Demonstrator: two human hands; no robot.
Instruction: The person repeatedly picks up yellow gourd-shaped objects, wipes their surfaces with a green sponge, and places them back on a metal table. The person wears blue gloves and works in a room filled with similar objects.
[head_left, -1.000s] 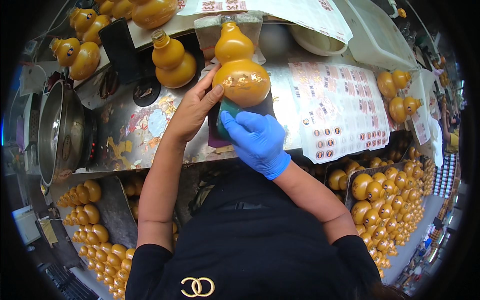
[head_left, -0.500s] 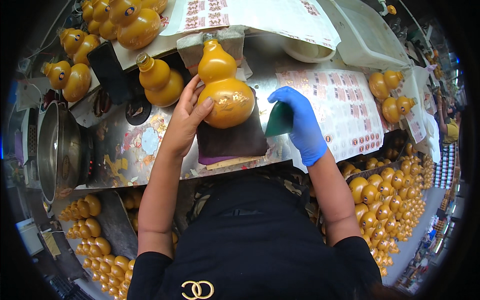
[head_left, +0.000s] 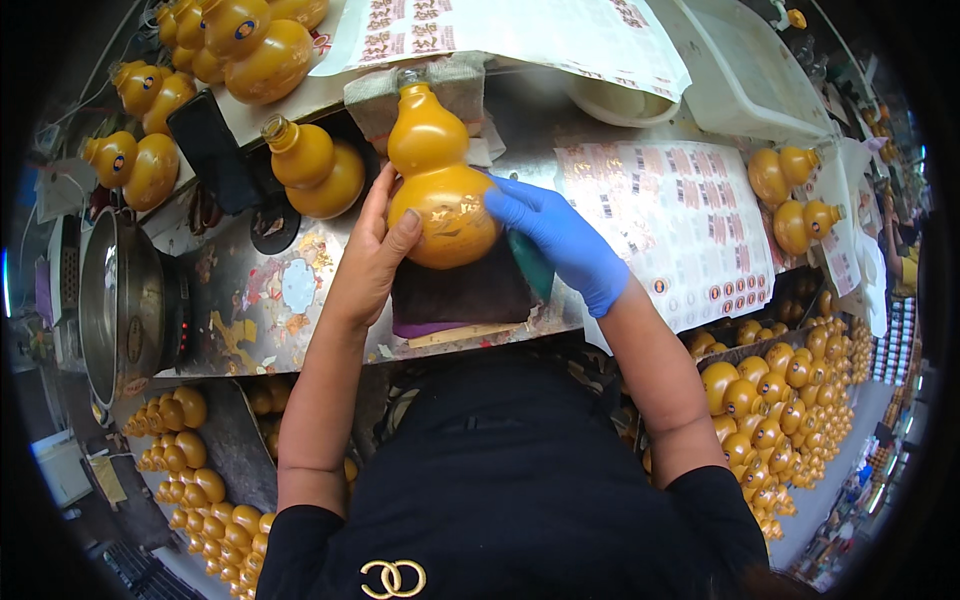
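A yellow gourd-shaped bottle (head_left: 440, 190) with gold decoration on its lower bulb lies over a dark folded cloth pad (head_left: 460, 300), its neck against a grey folded towel (head_left: 368, 108). My bare left hand (head_left: 372, 262) grips the lower bulb from the left, thumb on top. My right hand (head_left: 562, 238), in a blue glove, has its fingertips on the bulb's right side. Below that palm a flat green scraper (head_left: 532, 265) shows, partly hidden by the glove. Another yellow gourd bottle (head_left: 318, 172) is just left of the held one.
Printed sticker sheets (head_left: 665, 220) cover the table on the right. A metal pan (head_left: 118, 300) stands at the left edge, near a black phone (head_left: 212, 150). Behind are a white tub (head_left: 745, 75) and a bowl (head_left: 625, 105). Many gourd bottles (head_left: 770, 400) stand below the table.
My right hand has moved left from beside the pad onto the bottle's lower bulb, bringing the green scraper along. My left hand keeps its hold on the bottle.
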